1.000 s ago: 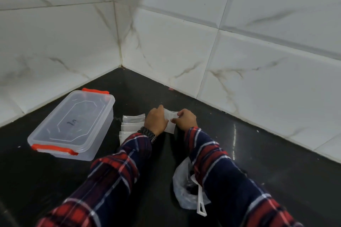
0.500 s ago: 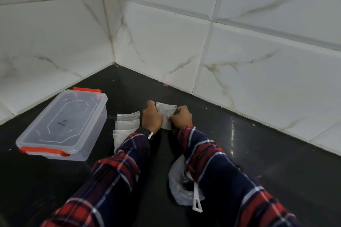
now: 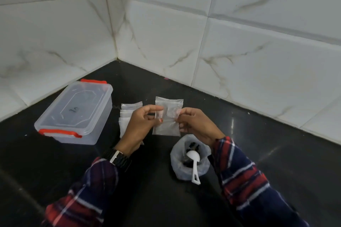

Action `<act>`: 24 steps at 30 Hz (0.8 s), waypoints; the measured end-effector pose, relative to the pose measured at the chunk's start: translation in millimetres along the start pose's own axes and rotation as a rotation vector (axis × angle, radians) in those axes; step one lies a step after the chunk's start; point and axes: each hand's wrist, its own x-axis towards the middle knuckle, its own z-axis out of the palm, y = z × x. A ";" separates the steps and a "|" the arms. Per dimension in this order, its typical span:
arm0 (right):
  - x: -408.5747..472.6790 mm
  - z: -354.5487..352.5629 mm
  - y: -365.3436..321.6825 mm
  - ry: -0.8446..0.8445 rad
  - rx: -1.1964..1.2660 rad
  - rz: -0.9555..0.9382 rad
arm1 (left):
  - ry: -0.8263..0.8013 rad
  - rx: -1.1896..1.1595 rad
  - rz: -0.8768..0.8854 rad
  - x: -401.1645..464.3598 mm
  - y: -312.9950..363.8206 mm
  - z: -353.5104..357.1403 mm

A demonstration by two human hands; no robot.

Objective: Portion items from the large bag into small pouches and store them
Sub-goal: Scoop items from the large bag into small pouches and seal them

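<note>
Head view, frame centre: left hand (image 3: 137, 125) and right hand (image 3: 196, 124) both pinch the empty pouch (image 3: 168, 116); pull the mouth fully open above the bag (image 3: 190, 158) before scooping

White marble-veined wall tiles (image 3: 239, 29) are meeting in a corner behind the glossy black counter (image 3: 276, 162). A small pink speck (image 3: 166, 78) is lying at the wall's foot.

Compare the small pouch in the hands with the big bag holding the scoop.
The small pouch is flat, held up by both hands; the big bag slumps on the black counter. The pouch looks empty; the bag holds dark items and a white scoop. Both are clear plastic.
</note>
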 end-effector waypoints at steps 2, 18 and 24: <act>-23.2 2.0 -2.8 -0.112 -0.124 -0.003 | -0.016 -0.001 0.007 -25.4 4.6 -1.6; -103.3 28.2 7.9 0.235 -0.417 -0.269 | 0.202 0.279 0.211 -117.9 -1.2 10.4; -118.1 61.0 24.2 0.354 -0.354 -0.387 | 0.148 -0.142 0.019 -130.5 0.2 29.1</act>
